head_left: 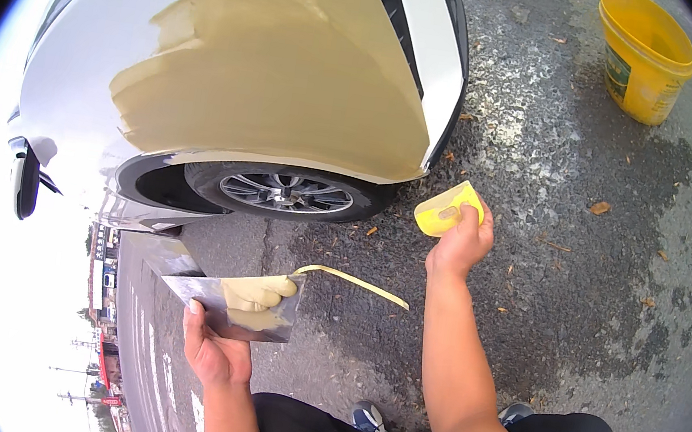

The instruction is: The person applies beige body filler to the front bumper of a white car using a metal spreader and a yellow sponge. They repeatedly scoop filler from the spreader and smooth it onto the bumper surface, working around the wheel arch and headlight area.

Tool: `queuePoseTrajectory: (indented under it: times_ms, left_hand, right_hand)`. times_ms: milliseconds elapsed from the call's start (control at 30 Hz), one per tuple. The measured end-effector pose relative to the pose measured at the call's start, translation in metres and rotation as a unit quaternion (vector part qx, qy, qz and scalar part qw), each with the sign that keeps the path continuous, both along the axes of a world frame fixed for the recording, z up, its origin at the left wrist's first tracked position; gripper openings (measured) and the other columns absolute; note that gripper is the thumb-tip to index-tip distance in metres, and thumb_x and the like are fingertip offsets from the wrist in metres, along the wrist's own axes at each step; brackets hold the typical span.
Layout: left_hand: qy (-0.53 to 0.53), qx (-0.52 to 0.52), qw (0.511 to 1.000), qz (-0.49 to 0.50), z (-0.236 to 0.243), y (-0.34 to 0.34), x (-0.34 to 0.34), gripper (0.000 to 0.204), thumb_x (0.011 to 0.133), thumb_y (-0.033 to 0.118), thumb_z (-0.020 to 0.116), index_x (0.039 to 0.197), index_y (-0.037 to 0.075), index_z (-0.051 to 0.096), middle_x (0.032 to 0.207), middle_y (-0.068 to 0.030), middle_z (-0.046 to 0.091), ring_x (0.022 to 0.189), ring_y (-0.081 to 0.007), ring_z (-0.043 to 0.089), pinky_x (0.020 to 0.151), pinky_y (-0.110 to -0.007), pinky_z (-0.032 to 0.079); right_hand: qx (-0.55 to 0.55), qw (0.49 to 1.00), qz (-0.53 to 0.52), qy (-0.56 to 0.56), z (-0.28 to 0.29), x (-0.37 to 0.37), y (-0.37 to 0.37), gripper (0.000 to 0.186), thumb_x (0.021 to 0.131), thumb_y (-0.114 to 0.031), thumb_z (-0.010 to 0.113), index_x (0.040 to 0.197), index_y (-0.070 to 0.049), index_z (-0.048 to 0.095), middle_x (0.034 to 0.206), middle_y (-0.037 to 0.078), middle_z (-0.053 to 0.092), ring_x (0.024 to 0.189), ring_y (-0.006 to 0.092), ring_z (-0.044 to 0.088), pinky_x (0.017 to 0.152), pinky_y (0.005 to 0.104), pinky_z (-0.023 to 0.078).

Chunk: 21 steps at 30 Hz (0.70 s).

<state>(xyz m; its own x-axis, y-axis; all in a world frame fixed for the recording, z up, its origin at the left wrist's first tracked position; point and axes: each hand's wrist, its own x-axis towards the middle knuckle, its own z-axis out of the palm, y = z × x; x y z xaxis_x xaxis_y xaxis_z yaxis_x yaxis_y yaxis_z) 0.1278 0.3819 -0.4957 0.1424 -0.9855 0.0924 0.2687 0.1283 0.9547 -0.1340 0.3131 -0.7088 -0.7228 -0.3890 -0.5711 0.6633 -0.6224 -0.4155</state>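
Note:
My left hand (216, 354) grips the near edge of a flat metal mixing plate (212, 317), thumb on top. A thick heap of tan body filler (257, 293) lies on the plate's right half. My right hand (462, 242) pinches a yellow plastic filler spreader (434, 214), held off the car beside its front corner; a tan smear shows on it. Ahead of both hands is the white car's body panel (78, 63), where a broad coat of tan filler (276, 84) spreads above the wheel (286, 192).
A yellow bucket (655, 89) stands at the far right on the asphalt (516, 317). A narrow pale-yellow strip (359, 283) lies on the ground near the plate. My shoes (377, 430) are below, and the car's side mirror (24, 178) juts out at left.

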Motion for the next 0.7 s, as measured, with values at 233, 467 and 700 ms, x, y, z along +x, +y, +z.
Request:
queuePoseTrajectory:
  times_ms: [233,467,700]
  left_hand:
    - [-0.063,-0.077,0.993,0.068,0.077,0.018,-0.008,0.022,0.103,0.016,0.054,0.121,0.004,0.058,0.122,-0.0082,0.064,0.115,-0.0225,0.060,0.104,-0.043,0.046]
    - [-0.048,-0.138,0.988,0.052,0.075,-0.007,0.016,0.022,0.104,0.018,0.056,0.120,0.004,0.060,0.119,-0.0063,0.065,0.111,-0.0197,0.062,0.100,-0.039,0.048]
    - [0.055,-0.179,0.982,0.002,0.061,-0.045,0.059,0.016,0.104,0.009,0.054,0.116,0.000,0.060,0.114,-0.0104,0.068,0.104,-0.0192,0.066,0.095,-0.036,0.053]
  right_hand:
    - [-0.139,0.986,0.060,0.063,0.081,0.020,0.008,0.035,0.090,0.001,0.055,0.124,0.006,0.053,0.116,0.015,0.063,0.104,0.0216,0.065,0.096,0.0355,0.053]
    - [-0.130,0.967,0.126,0.180,0.117,0.061,0.023,0.027,0.097,-0.005,0.060,0.122,0.006,0.060,0.117,0.010,0.065,0.105,0.0149,0.063,0.095,0.0320,0.052]
    - [-0.077,0.806,0.106,0.578,0.174,0.135,0.047,0.029,0.088,0.005,0.067,0.115,-0.006,0.072,0.108,0.010,0.065,0.099,0.0211,0.063,0.088,0.0312,0.051]
